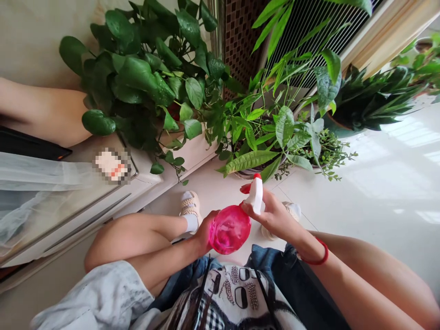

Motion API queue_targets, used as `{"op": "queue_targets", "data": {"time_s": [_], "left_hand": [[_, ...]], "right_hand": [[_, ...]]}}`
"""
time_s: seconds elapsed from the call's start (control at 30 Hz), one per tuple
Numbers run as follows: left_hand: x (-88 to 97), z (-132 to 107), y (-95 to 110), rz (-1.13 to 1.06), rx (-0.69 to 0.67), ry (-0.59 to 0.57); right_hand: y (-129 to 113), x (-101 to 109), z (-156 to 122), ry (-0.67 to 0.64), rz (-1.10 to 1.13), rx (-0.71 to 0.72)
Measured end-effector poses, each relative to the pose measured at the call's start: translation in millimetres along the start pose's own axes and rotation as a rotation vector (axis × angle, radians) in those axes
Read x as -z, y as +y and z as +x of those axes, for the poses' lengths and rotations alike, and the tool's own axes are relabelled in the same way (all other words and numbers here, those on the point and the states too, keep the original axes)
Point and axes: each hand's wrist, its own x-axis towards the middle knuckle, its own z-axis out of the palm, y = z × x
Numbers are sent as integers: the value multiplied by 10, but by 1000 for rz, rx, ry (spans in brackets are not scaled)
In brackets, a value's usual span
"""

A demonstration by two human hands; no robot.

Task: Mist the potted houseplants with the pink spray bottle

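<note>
Dressed in a mottled pale sleeve [103,288], patterned top [237,298], blue denim [264,257], red bracelet [326,253], white socks [191,223], braided cream sandals [195,206].

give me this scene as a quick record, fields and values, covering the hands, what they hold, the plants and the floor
held item: pink spray bottle with white trigger head and red nozzle
left hand: around the side of the bottle's pink body
right hand: gripping the trigger head
right wrist: red bracelet
plants, left: broad-leaved trailing plant
plants, centre: potted plant with long pointed leaves
leaf surface: droplets on some leaves
floor: pale, glossy tiles
footwear: light sandals over white socks
</note>
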Motion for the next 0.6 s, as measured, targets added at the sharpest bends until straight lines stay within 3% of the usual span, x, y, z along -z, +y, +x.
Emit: {"op": "queue_targets", "data": {"time_s": [0.3, 0.6], "left_hand": [[-187, -232, 277, 45, -6, -20], [-112, -205, 327, 54, -137, -24]], "right_hand": [[-152, -85, 111, 111, 86, 43], [-256, -96, 200, 93, 101, 91]]}}
